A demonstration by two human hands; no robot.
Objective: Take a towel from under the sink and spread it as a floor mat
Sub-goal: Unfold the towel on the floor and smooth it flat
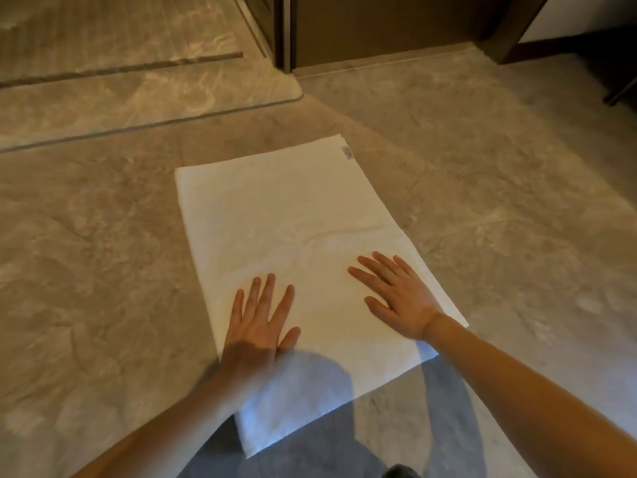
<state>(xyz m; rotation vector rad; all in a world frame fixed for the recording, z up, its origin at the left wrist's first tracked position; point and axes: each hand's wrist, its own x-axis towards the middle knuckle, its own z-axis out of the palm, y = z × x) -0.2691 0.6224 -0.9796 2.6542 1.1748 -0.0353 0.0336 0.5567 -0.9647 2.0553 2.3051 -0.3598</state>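
Now both palms flat — left hand (261, 320), right hand (396, 296) — fingers straight on the spread white towel (275, 215).

1 white towel (275, 215) is lying here, carrying 1 small label (348, 152); 1 left hand (262, 322) and 1 right hand (396, 294) are showing, totalling 2.

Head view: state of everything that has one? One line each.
towel: spread out flat on the floor, with a faint crease across its middle.
label: at the towel's far right corner, lying flat.
left hand: open, fingers straight, flat on the towel.
right hand: open, palm down on the towel.
door: only the lower part shows; looks closed.
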